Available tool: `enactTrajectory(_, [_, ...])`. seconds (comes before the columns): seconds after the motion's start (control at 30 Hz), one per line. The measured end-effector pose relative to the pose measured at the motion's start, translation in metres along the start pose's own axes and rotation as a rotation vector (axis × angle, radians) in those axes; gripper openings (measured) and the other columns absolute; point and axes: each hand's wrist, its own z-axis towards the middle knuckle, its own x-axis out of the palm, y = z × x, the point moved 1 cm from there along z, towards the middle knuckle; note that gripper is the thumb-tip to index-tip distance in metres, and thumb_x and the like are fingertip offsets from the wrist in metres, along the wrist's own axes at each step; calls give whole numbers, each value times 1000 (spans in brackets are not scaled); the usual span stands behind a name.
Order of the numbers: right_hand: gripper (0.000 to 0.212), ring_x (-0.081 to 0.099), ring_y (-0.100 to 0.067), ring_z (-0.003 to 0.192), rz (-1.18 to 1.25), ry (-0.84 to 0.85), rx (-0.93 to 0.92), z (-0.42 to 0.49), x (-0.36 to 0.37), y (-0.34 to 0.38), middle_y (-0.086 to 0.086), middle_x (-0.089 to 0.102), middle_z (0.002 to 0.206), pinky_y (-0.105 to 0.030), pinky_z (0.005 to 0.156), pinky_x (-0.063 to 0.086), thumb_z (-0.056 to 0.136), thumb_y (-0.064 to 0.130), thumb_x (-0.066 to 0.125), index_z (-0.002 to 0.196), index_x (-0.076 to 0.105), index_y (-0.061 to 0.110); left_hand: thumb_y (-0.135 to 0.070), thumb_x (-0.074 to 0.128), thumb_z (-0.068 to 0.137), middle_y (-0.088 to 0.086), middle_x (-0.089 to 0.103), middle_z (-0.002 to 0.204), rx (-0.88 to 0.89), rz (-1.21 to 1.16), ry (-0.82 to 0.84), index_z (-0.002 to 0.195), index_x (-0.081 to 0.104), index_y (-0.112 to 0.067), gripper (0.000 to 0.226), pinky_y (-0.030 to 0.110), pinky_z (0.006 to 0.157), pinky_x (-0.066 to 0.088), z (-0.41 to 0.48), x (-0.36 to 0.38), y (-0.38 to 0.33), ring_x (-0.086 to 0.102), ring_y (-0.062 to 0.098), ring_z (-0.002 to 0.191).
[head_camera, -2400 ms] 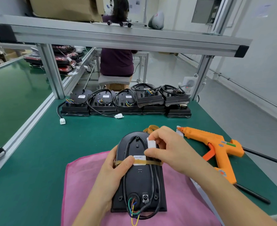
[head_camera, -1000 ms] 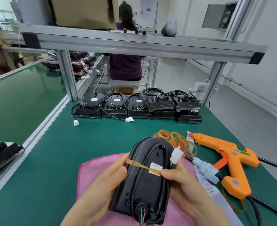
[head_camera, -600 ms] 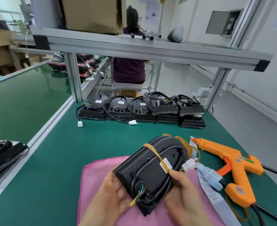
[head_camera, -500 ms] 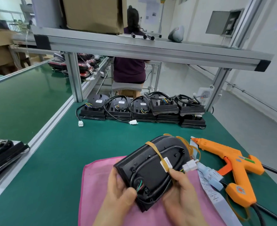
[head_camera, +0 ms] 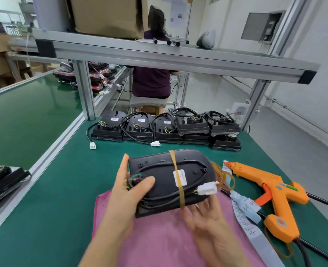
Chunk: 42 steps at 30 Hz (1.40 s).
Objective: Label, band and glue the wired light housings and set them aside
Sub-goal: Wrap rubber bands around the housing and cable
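Note:
A black light housing [head_camera: 159, 182] lies sideways above the pink cloth [head_camera: 159, 234], its black cable looped on its back under a tan rubber band [head_camera: 176, 176] that also crosses a white label [head_camera: 180, 177]. A white connector [head_camera: 207, 188] sticks out at its right. My left hand [head_camera: 124, 197] grips the housing's left end, thumb over the coloured wires. My right hand [head_camera: 207, 218] sits under the near right edge with fingers spread and straight.
An orange glue gun [head_camera: 271, 191] lies at the right, with a small blue bottle [head_camera: 244, 205], a label strip [head_camera: 248, 226] and loose rubber bands [head_camera: 224, 178] beside it. A row of wired housings [head_camera: 165, 126] lines the far table edge. Black parts [head_camera: 3, 182] sit at the left.
The housing has been turned from lengthwise to sideways and lifted off the cloth. My right hand has let go of its edge and now lies open below it.

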Motion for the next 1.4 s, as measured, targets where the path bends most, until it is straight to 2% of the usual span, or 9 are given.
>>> enactTrajectory(0.07, [85, 68, -26, 105, -31, -17, 72, 0, -9, 12, -14, 67, 120, -35, 79, 59, 47, -21, 49, 127, 55, 9, -14, 73, 57, -12, 74, 105, -41, 50, 84, 143, 32, -44, 100, 21, 67, 57, 13, -9, -15, 72, 10, 88])
enactTrajectory(0.2, [39, 63, -23, 116, -217, -126, 119, 11, -25, 45, -8, 66, 125, -41, 100, 45, 91, 11, 45, 128, 57, 11, -4, 77, 65, -6, 72, 114, -147, 290, 321, 139, 42, -42, 91, 22, 77, 56, 26, -21, -30, 70, 14, 95])
enactTrajectory(0.37, [56, 65, -19, 112, -734, 18, 290, 34, -13, 55, 0, 70, 118, -40, 99, 50, 72, 40, 69, 123, 61, 21, -17, 75, 67, -24, 62, 126, -265, 631, 686, 140, 39, -42, 86, 18, 93, 48, 33, -1, -29, 61, 3, 115])
enactTrajectory(0.67, [51, 70, -28, 86, -653, 75, 490, 36, -13, 29, -17, 72, 103, -34, 73, 57, 68, 16, 74, 116, 60, 5, -22, 69, 75, -8, 60, 131, -489, 736, 953, 142, 36, -31, 76, 19, 93, 48, 65, 31, -6, 61, 4, 114])
enactTrajectory(0.8, [49, 70, -27, 80, -628, -3, 452, 30, -22, 26, -18, 73, 101, -36, 75, 58, 66, 20, 74, 111, 63, 3, -69, 43, 88, -3, 64, 126, -580, 728, 787, 129, 58, -29, 59, 27, 84, 50, 91, 40, 6, 63, 14, 108])
enactTrajectory(0.93, [55, 69, -32, 87, -619, -38, 440, 23, -30, 34, -21, 71, 106, -42, 82, 56, 66, 22, 76, 115, 62, 3, -35, 53, 97, 11, 66, 114, -317, 969, 618, 108, 66, -11, 29, 17, 59, 52, 121, 61, 27, 66, 18, 86])
enactTrajectory(1.03, [51, 67, -34, 92, -606, -33, 436, 19, -34, 39, -23, 70, 109, -45, 86, 55, 67, 22, 75, 115, 64, 5, -17, 63, 90, 10, 67, 98, -192, 1161, 671, 94, 65, -12, 6, 31, 69, 60, 136, 75, 44, 66, 20, 75])
enactTrajectory(1.27, [63, 64, -42, 106, -600, -82, 403, 16, -40, 48, -21, 70, 109, -49, 93, 52, 67, 31, 80, 121, 60, 3, -17, 70, 81, -12, 63, 60, -42, 1303, 659, 69, 66, -18, 12, 13, 47, 42, 138, 87, 62, 58, 12, 59])
enactTrajectory(1.4, [57, 65, -38, 107, -579, -43, 377, 21, -39, 47, -17, 70, 114, -48, 96, 51, 76, 27, 79, 126, 57, 10, -12, 65, 79, -7, 65, 68, 4, 1198, 585, 69, 61, -21, 14, 21, 61, 45, 134, 85, 48, 56, 9, 65])
